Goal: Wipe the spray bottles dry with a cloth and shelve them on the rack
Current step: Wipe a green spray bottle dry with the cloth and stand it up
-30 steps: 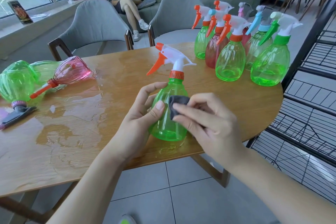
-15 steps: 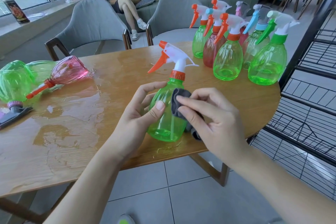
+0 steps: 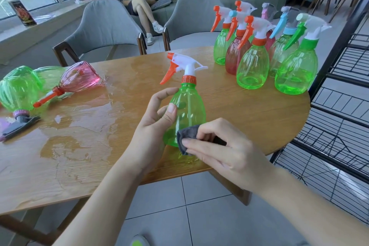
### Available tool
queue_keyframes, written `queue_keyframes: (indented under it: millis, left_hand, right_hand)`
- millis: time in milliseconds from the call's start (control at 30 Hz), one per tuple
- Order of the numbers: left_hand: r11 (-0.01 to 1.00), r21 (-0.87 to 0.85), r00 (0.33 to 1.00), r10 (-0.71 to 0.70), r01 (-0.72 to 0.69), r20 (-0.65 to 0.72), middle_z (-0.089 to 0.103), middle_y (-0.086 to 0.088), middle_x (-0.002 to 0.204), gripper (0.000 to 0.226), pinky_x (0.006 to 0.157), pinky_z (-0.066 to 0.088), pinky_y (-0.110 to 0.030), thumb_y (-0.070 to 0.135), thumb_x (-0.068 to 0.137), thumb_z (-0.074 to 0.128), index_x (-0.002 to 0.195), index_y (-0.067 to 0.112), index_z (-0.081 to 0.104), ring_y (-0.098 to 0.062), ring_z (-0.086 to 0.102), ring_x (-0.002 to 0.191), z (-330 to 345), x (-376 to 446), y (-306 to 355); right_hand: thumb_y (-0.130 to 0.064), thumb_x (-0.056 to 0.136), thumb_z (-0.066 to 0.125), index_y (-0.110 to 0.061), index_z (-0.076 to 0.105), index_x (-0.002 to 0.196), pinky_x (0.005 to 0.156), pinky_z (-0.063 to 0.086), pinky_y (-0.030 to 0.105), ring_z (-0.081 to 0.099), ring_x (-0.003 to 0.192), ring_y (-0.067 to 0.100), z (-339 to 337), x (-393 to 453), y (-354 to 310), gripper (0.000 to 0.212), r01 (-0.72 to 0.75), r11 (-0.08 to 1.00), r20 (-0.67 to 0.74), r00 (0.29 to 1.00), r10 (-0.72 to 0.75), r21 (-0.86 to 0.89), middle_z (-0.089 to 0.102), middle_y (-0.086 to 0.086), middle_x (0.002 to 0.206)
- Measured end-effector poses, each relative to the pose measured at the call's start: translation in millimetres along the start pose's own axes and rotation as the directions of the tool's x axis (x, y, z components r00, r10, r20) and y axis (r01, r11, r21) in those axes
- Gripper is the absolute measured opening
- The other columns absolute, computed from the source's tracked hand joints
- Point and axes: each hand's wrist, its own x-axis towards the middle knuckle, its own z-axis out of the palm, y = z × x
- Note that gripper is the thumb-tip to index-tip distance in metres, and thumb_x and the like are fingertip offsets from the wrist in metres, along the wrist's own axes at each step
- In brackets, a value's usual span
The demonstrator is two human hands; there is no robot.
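1. Mostly risk: left hand point(image 3: 153, 126) gripped the green spray bottle point(image 3: 185, 114) loosely near the surface's point(image 3: 249, 118) near edge; a hard wipe could tip it off, I'd judge.
2. Right hand point(image 3: 225, 152) pinched the grey cloth point(image 3: 186, 138) against the bottle's lower side.
3. Bottle stood upright, long axis vertical, orange trigger pointing left.
4. Puddle point(image 3: 83, 126) at left could re-wet it.
5. Rack point(image 3: 339, 126) was beside the right edge.

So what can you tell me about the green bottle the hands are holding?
The green spray bottle looks like see-through plastic, with an orange collar, a white sprayer head and an orange trigger pointing left. It stands upright near the front edge of the wooden table. The left hand grips its side, and the right hand presses a grey cloth against its lower part.
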Motion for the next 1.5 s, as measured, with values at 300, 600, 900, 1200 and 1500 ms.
queue_keyframes:
  millis: [300,600,900,1200,1500]
  left_hand:
    - [0.999,0.046,0.986,0.017,-0.025,0.166,0.063,-0.013,0.138,0.043,0.096,0.052,-0.045,0.028,0.097,0.064,0.139,0.03,0.055,-0.032,0.065,0.115,13.1,6.7,-6.4]
    - [0.997,0.074,0.995,0.015,-0.022,0.101,0.066,-0.013,0.131,0.045,0.099,0.055,-0.054,0.034,0.096,0.071,0.138,0.034,0.054,-0.033,0.066,0.115,31.3,13.6,-12.1]
    - [0.998,0.055,0.995,-0.001,-0.004,0.104,0.069,-0.016,0.123,0.042,0.089,0.056,-0.048,0.031,0.095,0.068,0.135,0.036,0.056,-0.034,0.069,0.103,32.8,13.2,-10.4]
    - [0.996,0.085,0.998,-0.018,0.013,0.061,0.068,-0.019,0.116,0.04,0.082,0.053,-0.044,0.037,0.096,0.064,0.135,0.037,0.059,-0.031,0.069,0.098,29.3,15.5,-8.4]
    - [0.985,0.169,0.979,-0.006,-0.029,0.205,0.065,-0.017,0.138,0.049,0.093,0.055,-0.046,0.028,0.098,0.063,0.146,0.027,0.052,-0.035,0.069,0.117,18.4,12.2,-7.0]
  right_hand:
    - [-0.013,0.097,0.072,-0.013,0.078,0.115,0.086,0.049,0.02,0.062,0.094,0.009,-26.7,20.7,27.8,0.019,-0.334,0.937,-0.186,0.919,0.347,0.101,0.064,0.006,0.103]
    - [-0.01,0.092,0.077,-0.005,0.081,0.107,0.079,0.051,0.023,0.064,0.084,0.018,-31.9,-4.1,20.0,0.016,-0.255,0.963,-0.127,0.956,0.265,0.089,0.064,0.011,0.098]
    - [-0.011,0.092,0.078,-0.007,0.081,0.109,0.077,0.052,0.028,0.064,0.084,0.02,-35.5,-2.5,23.7,0.017,-0.26,0.959,-0.122,0.954,0.274,0.114,0.064,0.01,0.098]
    - [-0.007,0.095,0.078,-0.006,0.08,0.112,0.083,0.046,0.021,0.059,0.084,0.019,-28.0,-15.6,18.2,0.018,-0.086,0.996,0.003,0.996,0.086,-0.019,0.065,0.013,0.098]
    - [-0.014,0.095,0.074,-0.014,0.08,0.111,0.083,0.054,0.028,0.066,0.094,0.016,-36.6,8.6,26.0,0.017,-0.425,0.88,-0.193,0.865,0.464,0.211,0.065,0.001,0.103]
